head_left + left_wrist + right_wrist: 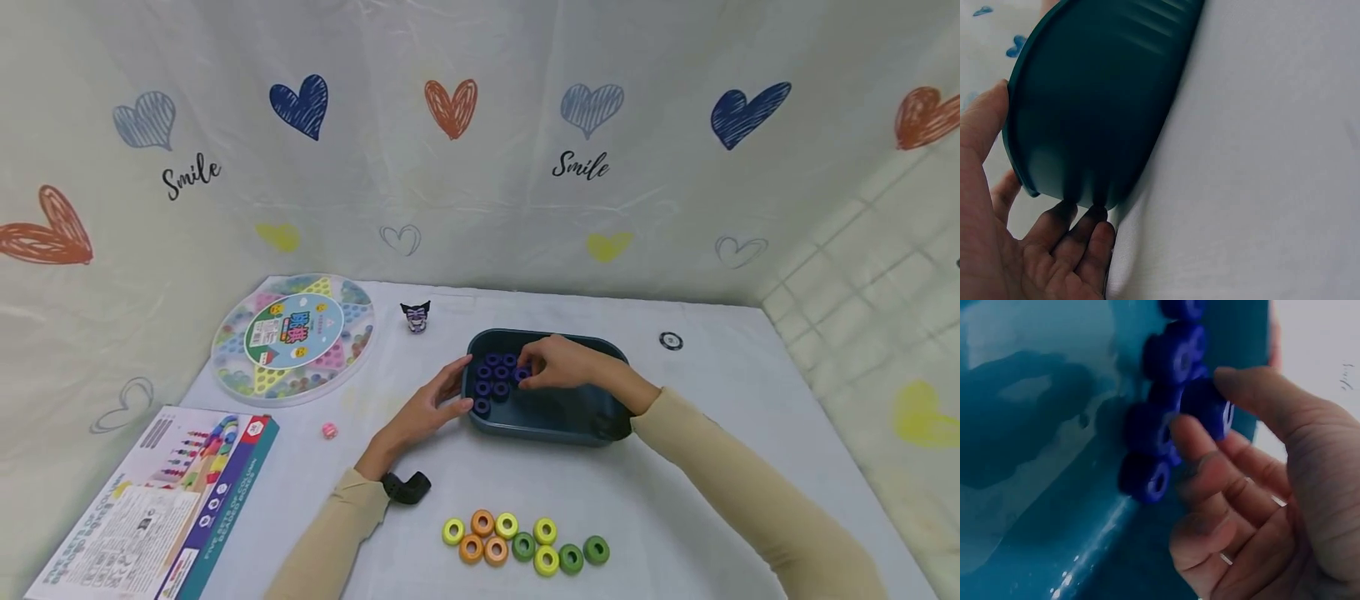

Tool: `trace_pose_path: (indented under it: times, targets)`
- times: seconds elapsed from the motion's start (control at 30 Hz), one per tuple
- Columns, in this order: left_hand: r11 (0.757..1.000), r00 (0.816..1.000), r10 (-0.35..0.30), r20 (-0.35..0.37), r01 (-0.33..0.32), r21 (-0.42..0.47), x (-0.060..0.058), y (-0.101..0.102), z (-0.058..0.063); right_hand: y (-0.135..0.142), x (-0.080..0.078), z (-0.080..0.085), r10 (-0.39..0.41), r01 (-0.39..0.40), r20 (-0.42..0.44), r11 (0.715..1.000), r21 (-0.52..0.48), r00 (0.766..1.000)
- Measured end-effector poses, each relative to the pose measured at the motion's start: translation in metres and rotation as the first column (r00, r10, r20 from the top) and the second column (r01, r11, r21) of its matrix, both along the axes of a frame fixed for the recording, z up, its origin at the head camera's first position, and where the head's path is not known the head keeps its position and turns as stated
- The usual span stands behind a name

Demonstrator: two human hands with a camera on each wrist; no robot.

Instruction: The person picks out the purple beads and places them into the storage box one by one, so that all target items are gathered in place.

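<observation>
A dark teal plastic tray (558,410) stands on the table, with several dark blue ring beads (483,372) grouped at its left end. Over that end my right hand (561,363) pinches one blue ring bead (1207,407) between thumb and fingers, close above the others. My left hand (426,408) is at the tray's left end. In the left wrist view its thumb touches the rim and its fingertips rest against the outer wall (1085,125), not wrapped round it.
Several orange (471,549), yellow (546,561) and green (596,550) ring beads lie in front. At left are a boxed toy (150,500) and a round board game (296,337). A small figure (416,317), a pink bit (329,431) and a black-and-white disc (671,341) lie around.
</observation>
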State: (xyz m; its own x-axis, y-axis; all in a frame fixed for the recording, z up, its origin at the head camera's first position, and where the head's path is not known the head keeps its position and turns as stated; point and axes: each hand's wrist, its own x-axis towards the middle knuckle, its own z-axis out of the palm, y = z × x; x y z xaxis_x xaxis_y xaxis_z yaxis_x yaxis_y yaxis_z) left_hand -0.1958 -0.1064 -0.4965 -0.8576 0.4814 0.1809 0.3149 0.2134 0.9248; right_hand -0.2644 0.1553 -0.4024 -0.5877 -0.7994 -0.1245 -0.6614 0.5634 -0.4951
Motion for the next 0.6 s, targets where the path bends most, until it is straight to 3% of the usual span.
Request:
trace_pose_path:
  times: [0.1,0.27,0.53,0.6]
  targets:
    - [1.0,1.0,0.008,-0.007,-0.008,0.001,-0.003,0.0,-0.008,-0.003,-0.005,-0.005,0.045,-0.046,0.015,0.998,0.03,0.999]
    - [1.0,1.0,0.003,-0.001,-0.003,-0.002,-0.001,0.002,-0.006,-0.009,-0.006,-0.012,0.076,-0.087,0.097,0.99,0.114,0.992]
    - [0.999,0.999,-0.053,-0.002,0.053,0.009,0.012,0.004,0.024,-0.014,-0.003,-0.013,0.028,-0.041,0.068,0.981,0.191,0.997]
    - [0.998,0.998,-0.06,-0.01,0.06,-0.002,0.013,0.003,0.026,-0.013,-0.003,-0.012,0.023,-0.034,0.06,0.982,0.187,0.998]
